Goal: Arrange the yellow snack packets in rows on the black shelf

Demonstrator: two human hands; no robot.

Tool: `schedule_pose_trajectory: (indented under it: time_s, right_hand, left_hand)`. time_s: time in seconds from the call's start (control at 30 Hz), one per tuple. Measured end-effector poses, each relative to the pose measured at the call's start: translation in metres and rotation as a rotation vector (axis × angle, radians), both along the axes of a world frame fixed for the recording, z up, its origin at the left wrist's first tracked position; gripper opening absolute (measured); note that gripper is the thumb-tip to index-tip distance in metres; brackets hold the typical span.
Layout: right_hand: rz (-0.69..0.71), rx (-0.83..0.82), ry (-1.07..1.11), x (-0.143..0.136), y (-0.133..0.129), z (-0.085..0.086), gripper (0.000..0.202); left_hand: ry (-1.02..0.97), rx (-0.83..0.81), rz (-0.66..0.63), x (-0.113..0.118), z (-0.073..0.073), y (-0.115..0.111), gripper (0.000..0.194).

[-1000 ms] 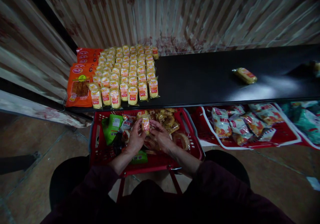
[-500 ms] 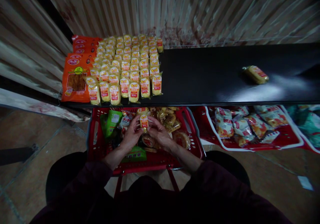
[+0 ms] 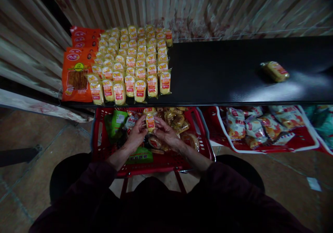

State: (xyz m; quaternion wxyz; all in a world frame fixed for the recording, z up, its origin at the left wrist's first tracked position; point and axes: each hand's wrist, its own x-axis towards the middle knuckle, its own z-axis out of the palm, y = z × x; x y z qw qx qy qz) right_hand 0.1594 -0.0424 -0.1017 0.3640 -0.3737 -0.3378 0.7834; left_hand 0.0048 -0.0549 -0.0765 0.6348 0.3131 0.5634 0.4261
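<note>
On the shelf [image 3: 208,82], before a curtain [image 3: 182,6]: cakes [image 3: 130,61] in rows right of packets [image 3: 77,75], a lone cake [image 3: 278,71] well apart farther right; below, a basket [image 3: 156,170] left of a second basket [image 3: 304,141] holding snack bags [image 3: 235,123].

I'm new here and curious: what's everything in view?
shelf: one, black, across middle
packed snack cakes: dozens, yellow, shelf's left
lone snack cake: one, yellow, shelf's right
snack packets: several, orange, far-left shelf
basket: one, red, below shelf
pouches: two or more, green, basket
wrapped pastries: several, golden, basket
white-rimmed basket: one, red, right
snack bags: several, white-orange, inside that
packages: uncounted, teal, far right
curtain: uncounted, beige, behind
floor tiles: many, brown, below
held snack cake: one, yellow, above basket
left hand, right hand: two, bare, holding cake
sleeves: two, dark, below
</note>
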Motion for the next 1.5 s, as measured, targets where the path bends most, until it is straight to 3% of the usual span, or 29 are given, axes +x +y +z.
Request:
schedule_pose_trajectory:
  time_s: [0.33, 0.5, 0.73, 1.07, 1.3, 1.5]
  right_hand:
    - [0.019, 0.006, -0.016, -0.002, 0.002, 0.005, 0.066]
    - [0.011, -0.092, 0.052, -0.002, 0.004, 0.006, 0.065]
    - [-0.037, -0.218, 0.068, 0.005, 0.004, 0.013, 0.058]
    - [-0.026, -0.139, -0.067, 0.005, 0.002, 0.014, 0.044]
    - [0.010, -0.024, -0.046, 0.003, 0.003, 0.014, 0.043]
    - [0.007, 0.034, -0.057, 0.001, 0.002, 0.013, 0.047]
  left_hand:
    - [-0.018, -0.003, 0.005, -0.002, 0.000, -0.004, 0.068]
    - [-0.012, 0.002, 0.019, -0.002, -0.005, -0.005, 0.068]
    - [0.152, 0.056, -0.005, 0.001, -0.010, -0.010, 0.064]
    - [0.256, -0.036, 0.049, -0.004, -0.021, -0.009, 0.048]
    - [0.098, -0.106, 0.124, 0.001, -0.009, -0.009, 0.054]
    - [0.105, -0.104, 0.127, 0.001, -0.002, -0.007, 0.051]
